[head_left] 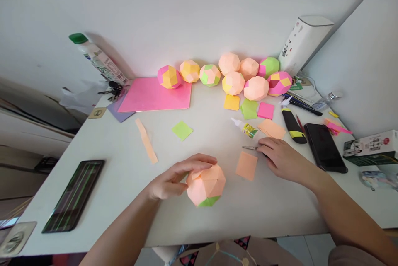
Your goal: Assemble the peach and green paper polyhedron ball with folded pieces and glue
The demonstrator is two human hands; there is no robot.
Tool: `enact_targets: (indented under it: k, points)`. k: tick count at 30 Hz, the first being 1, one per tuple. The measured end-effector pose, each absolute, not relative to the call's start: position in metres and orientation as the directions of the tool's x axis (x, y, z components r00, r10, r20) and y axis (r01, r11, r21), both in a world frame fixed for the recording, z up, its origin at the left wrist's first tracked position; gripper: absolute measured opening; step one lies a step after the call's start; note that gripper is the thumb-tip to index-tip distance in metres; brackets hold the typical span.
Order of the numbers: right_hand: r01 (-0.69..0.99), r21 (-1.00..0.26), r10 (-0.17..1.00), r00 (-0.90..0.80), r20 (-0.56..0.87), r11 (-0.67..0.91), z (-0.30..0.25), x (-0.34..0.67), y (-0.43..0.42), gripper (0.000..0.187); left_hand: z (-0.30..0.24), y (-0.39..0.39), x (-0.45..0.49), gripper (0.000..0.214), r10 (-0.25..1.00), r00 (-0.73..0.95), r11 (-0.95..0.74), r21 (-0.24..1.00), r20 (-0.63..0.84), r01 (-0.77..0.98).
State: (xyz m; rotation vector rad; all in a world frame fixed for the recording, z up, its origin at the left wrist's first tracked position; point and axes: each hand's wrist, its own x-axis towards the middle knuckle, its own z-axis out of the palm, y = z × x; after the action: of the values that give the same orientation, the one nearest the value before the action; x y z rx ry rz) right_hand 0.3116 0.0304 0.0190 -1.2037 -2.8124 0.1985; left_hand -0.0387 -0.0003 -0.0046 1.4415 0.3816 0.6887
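My left hand is closed around the upper left side of a faceted paper ball, peach with a green patch underneath, near the front of the table. To the right, my right hand rests low over the tabletop, its fingers bent round a slim tool with a pointed metal tip; its handle is mostly covered, so I cannot tell its exact kind. A peach paper square lies between the two hands. Just beyond my right fingers are a small glue bottle and more peach paper pieces.
Several finished paper balls line the wall. Sticky-note squares, a green square, a peach strip and a pink board lie around. A tablet is left; a utility knife, phone and carton are right.
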Motion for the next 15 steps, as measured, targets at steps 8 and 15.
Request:
enact_targets:
  k: [8, 15]
  points:
    - [0.782, -0.044, 0.781, -0.623, -0.036, 0.622, 0.015, 0.309, 0.03, 0.025, -0.001, -0.006, -0.028, 0.052, 0.65, 0.713, -0.187, 0.965, 0.261, -0.183]
    - [0.801, 0.094, 0.806, -0.59, -0.041, 0.591, 0.011, 0.299, 0.031, 0.016, 0.011, -0.019, -0.021, 0.052, 0.62, 0.747, -0.322, 0.946, 0.24, -0.037]
